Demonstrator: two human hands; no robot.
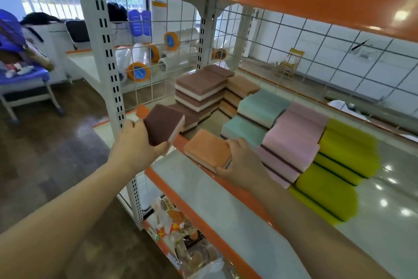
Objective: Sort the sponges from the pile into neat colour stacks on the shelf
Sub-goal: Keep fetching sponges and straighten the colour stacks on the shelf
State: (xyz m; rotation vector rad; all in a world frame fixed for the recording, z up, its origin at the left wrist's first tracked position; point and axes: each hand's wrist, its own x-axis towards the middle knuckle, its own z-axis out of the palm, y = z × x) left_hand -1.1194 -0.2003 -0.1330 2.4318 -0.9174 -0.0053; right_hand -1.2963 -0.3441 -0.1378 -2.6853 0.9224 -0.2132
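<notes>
Left hand (135, 141) has a firm grip on a brown sponge (164, 127), lifted off the shelf (226, 188) edge, likely bound for the brown stack (199, 89). Right hand (239, 161) clasps an orange sponge (207, 150) low beside the teal, probably for the orange stack (239, 89).

Single head-worn wide-angle view, facing forward and down, close over the shelf (192, 179), both forearms reaching in

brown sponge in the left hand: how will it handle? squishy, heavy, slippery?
Probably light: the left hand holds the brown sponge clear of the shelf by its edges alone. Likely soft under a firm grip, since a pale foam layer shows beneath. The matte, scrubby brown face suggests little slip. Flat-sided, so it shouldn't roll.
</notes>
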